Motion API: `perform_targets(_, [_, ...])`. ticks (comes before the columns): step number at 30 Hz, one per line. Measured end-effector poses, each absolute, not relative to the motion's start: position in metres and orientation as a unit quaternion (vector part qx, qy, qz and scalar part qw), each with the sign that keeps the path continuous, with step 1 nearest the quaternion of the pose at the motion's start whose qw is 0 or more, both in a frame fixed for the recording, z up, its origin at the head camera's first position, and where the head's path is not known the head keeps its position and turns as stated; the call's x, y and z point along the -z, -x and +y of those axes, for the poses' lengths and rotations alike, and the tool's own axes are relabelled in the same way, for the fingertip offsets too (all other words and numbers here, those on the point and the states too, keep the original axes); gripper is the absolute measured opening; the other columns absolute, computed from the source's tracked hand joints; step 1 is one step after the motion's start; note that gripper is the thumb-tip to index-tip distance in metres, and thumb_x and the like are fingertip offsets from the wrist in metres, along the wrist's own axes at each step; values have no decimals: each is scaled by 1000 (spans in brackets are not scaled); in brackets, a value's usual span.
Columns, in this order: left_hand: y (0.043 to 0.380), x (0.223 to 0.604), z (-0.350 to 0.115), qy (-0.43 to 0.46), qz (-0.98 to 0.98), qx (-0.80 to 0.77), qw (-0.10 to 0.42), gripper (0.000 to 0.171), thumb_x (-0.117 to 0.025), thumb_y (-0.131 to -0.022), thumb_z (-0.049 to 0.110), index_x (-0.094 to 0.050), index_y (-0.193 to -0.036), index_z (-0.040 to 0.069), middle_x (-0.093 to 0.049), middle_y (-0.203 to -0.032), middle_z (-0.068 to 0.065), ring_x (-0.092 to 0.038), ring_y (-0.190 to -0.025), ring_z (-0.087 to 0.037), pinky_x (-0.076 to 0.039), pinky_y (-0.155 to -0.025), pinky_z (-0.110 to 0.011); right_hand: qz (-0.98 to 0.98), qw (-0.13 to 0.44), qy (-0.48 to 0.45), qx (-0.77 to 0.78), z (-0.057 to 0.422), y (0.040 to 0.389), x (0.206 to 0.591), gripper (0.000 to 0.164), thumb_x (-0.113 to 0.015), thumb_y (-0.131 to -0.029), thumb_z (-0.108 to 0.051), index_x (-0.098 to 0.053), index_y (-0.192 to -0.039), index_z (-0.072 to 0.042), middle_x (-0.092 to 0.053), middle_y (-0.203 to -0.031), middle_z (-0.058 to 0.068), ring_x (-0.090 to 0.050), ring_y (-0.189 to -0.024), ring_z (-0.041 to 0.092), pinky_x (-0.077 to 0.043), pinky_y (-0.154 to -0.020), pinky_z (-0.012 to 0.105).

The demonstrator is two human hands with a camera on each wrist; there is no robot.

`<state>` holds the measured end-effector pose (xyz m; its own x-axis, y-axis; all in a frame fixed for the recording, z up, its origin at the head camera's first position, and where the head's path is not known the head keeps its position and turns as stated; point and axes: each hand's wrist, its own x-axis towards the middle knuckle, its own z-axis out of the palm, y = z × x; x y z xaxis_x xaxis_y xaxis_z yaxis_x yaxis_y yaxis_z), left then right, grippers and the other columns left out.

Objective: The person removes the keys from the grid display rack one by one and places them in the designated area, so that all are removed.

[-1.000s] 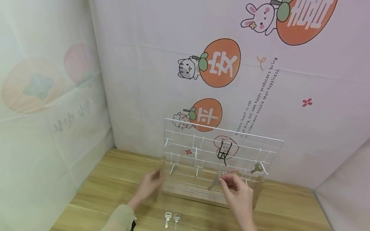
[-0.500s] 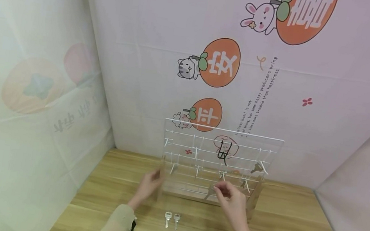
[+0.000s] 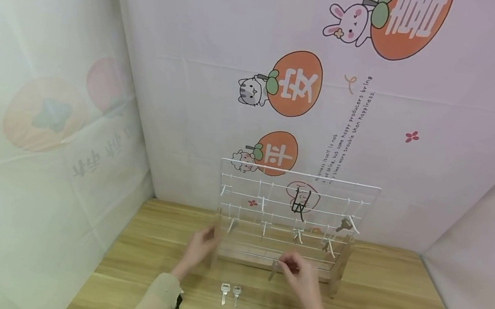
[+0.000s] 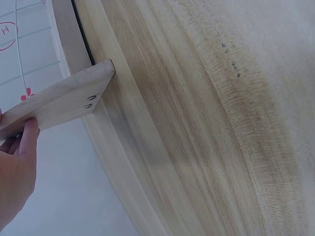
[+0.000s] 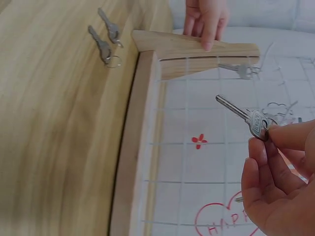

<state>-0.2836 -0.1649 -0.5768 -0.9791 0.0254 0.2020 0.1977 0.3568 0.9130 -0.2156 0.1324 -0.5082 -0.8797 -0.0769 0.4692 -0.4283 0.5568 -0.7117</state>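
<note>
Right wrist: slim silvery-metal key point(image 5: 252, 120) is getting pinched by right hand point(image 5: 280, 189), flat tan-wood panel point(image 5: 177, 48) held by left hand point(image 5: 206, 18).

Through the head camera I see a small screened-off booth: a pale, creased back sheet point(image 3: 201, 111) printed with cartoon animals point(image 3: 352, 25) and orange fruit point(image 3: 296, 84), plus a left sheet point(image 3: 29, 219) and a right sheet point(image 3: 494, 226), close in a wood-grain tabletop point(image 3: 397, 302). Whether home, lab or office surrounds it, I cannot tell.
</note>
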Motion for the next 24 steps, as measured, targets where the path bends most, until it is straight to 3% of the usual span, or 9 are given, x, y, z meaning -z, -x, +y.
perform_targets(10, [283,578,-164,61,-816,569,79,51,-66,-95,16,-51,-138,-6,-61,-134,-26,-60,-124,-40,-50,-108,-51,-868,142,-128,-457,130,221,535,16,-76,-79,3,-70,-86,-10,-71,-79,0,-59,-67,-3,-55,-61,14])
perform_targets(18, [284,577,-163,59,-816,570,76,49,-65,-96,18,-53,-138,-3,-62,-134,-23,-61,-124,-38,-50,-108,-50,-867,112,-121,-470,126,225,546,10,-75,-82,0,-69,-84,-8,-71,-78,9,-63,-68,4,-56,-63,14])
perform_targets(24, [282,575,-163,58,-821,563,72,50,-64,-96,17,-51,-139,-4,-61,-135,-24,-60,-125,-38,-51,-107,-50,-877,81,-108,-461,124,226,557,12,-75,-82,-1,-69,-83,-11,-72,-80,7,-62,-69,1,-55,-64,12])
